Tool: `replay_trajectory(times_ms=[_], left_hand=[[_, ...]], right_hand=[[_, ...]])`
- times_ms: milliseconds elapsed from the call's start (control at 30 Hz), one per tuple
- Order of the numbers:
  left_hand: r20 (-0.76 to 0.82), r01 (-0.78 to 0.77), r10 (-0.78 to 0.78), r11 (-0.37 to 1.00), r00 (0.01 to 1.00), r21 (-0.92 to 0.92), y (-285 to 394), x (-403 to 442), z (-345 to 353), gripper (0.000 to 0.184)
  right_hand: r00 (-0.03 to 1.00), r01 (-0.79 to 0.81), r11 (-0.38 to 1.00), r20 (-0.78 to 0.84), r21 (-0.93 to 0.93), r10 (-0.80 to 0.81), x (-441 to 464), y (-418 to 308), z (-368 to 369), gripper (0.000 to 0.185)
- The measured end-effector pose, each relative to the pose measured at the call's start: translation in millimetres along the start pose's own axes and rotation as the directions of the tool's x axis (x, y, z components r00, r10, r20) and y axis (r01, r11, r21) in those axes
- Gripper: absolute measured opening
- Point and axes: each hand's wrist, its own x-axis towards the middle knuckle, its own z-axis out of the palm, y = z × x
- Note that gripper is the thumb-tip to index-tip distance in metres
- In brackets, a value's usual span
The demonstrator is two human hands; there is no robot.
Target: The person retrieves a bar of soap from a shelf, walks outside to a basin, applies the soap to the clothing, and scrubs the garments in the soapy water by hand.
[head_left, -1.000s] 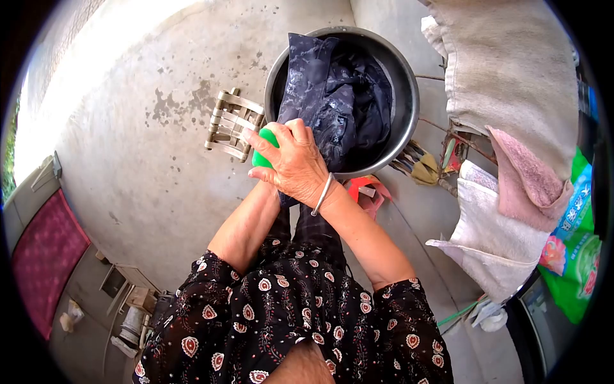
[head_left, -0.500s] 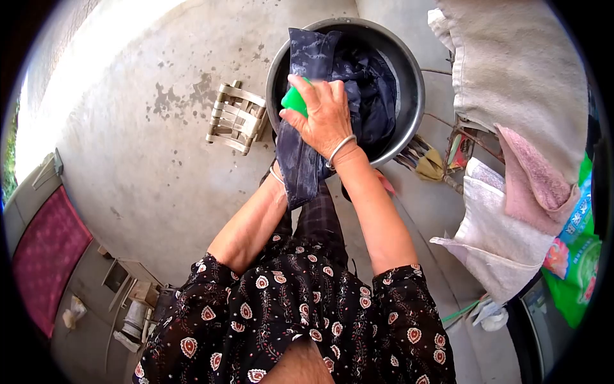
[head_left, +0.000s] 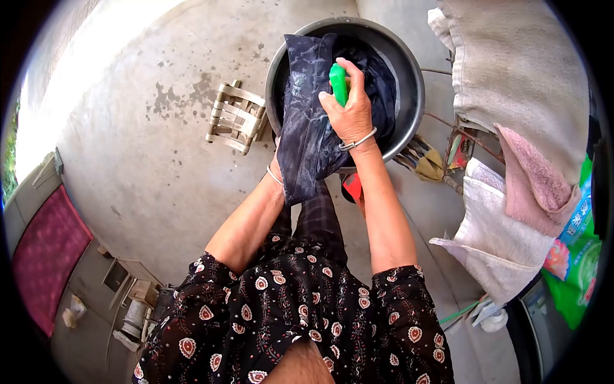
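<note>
My right hand [head_left: 352, 112] is closed around a bright green scrubbing brush [head_left: 339, 84], its bristles not showing. It is over the right edge of a wet dark-blue garment [head_left: 306, 115] with whitish suds streaks. One strip of the cloth stretches from the basin toward my body and hangs over the near rim. My left hand [head_left: 278, 160] is beneath this strip; only the wrist and a sliver of the hand show, the fingers hidden. More dark cloth [head_left: 382, 96] lies bunched inside the grey metal basin [head_left: 409, 105].
A small woven folding stool [head_left: 236, 118] stands left of the basin, near wet spots on the concrete floor. To the right hang beige cloth [head_left: 518, 64], a pink towel [head_left: 534, 173] and a white towel [head_left: 505, 237]. A red object [head_left: 352, 187] is below the basin's near side.
My right hand has moved right with the green brush, which has turned from lying against the cloth to standing edge-on. The strip of cloth is spread wider. My left arm has barely moved.
</note>
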Motion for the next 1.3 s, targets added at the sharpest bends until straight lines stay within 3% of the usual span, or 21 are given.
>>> replay_trajectory(times_ms=[33,100,200,233,300,400,533,633,700,767,800,900,933,967,1033,1100,1133,1233,1300], left_hand=[[0.023,0.005,-0.004,1.0,1.0,-0.028,1.5,1.9,-4.5,0.039],[0.081,0.039,-0.035,0.998,0.996,-0.054,3.9,4.8,-16.0,0.038],[0.167,0.092,-0.08,0.993,0.983,-0.068,-0.6,6.2,-58.8,0.037],[0.145,0.093,-0.083,0.994,0.986,-0.064,-3.7,8.9,-68.2,0.035],[0.097,0.095,-0.09,0.994,0.991,-0.051,-6.9,13.9,-81.4,0.031],[-0.137,0.002,0.011,0.996,0.991,0.09,-2.3,11.6,-37.9,0.023],[0.008,-0.005,0.004,0.995,1.0,0.104,8.7,14.1,-35.3,0.023],[0.022,-0.014,0.013,0.998,1.0,0.069,14.2,11.3,-26.6,0.024],[0.025,-0.03,0.028,0.998,0.999,0.059,15.6,10.5,-23.9,0.025],[0.025,-0.04,0.039,0.997,0.999,0.06,16.6,16.1,-19.9,0.026],[0.025,-0.047,0.046,0.998,0.999,0.05,16.0,15.0,-20.3,0.026],[0.007,-0.069,0.069,0.997,0.998,0.037,15.1,21.8,-19.7,0.028],[0.0,-0.077,0.077,0.997,0.997,0.032,13.5,25.7,-19.7,0.029],[-0.015,-0.087,0.087,0.996,0.996,0.016,12.7,30.7,-20.1,0.03],[-0.028,-0.113,0.114,0.994,0.993,0.009,9.1,34.3,-19.7,0.031],[-0.033,-0.139,0.139,0.99,0.99,0.003,5.7,39.2,-17.4,0.033],[-0.039,-0.136,0.136,0.991,0.99,-0.006,4.9,41.2,-16.0,0.034],[-0.075,-0.133,0.131,0.991,0.989,-0.03,3.8,49.0,-15.2,0.037],[-0.081,-0.16,0.159,0.987,0.984,-0.012,4.3,53.1,-15.7,0.039]], right_hand=[[0.995,-0.102,0.987,0.021,0.122,0.1,-10.8,-8.4,-10.6,0.059],[0.982,-0.187,0.981,0.041,0.057,0.185,-38.1,-28.7,-19.7,0.062],[0.979,-0.139,0.988,0.141,-0.069,0.148,-73.8,-55.9,-11.5,0.063],[0.983,-0.088,0.985,0.148,-0.15,0.111,-80.0,-57.3,-5.4,0.064],[0.971,-0.185,0.973,0.129,-0.136,0.203,-76.4,-57.3,4.0,0.054],[0.971,-0.214,0.967,0.077,-0.14,0.226,-68.9,-48.2,12.2,0.043],[0.927,-0.329,0.943,0.176,-0.043,0.331,-81.1,-43.1,10.9,0.044],[0.871,-0.427,0.887,0.344,0.176,0.351,-91.6,-65.4,-1.3,0.044],[0.83,-0.385,0.916,0.476,0.112,0.291,-97.0,-74.8,-6.4,0.044],[0.837,-0.231,0.97,0.522,0.068,0.163,-97.7,-83.0,-7.7,0.045],[0.852,-0.141,0.989,0.514,0.048,0.096,-95.4,-84.5,-5.7,0.061],[0.914,0.253,0.955,0.363,-0.157,-0.182,-62.1,-85.8,-3.4,0.079],[0.907,0.305,0.94,0.347,-0.152,-0.238,-53.2,-74.1,3.6,0.088],[0.899,0.352,0.922,0.333,-0.159,-0.285,-46.6,-61.1,12.7,0.085],[0.878,0.399,0.887,0.377,-0.233,-0.296,-37.3,-44.4,20.5,0.083],[0.918,0.358,0.896,0.274,-0.265,-0.285,-19.9,-21.8,30.0,0.081],[0.928,0.357,0.847,0.255,-0.394,-0.272,-4.5,-9.2,30.4,0.075],[0.954,0.224,0.849,0.286,-0.479,-0.09,28.6,2.5,31.5,0.056],[0.962,0.217,0.896,0.243,-0.388,-0.128,17.1,-2.0,33.2,0.052]])
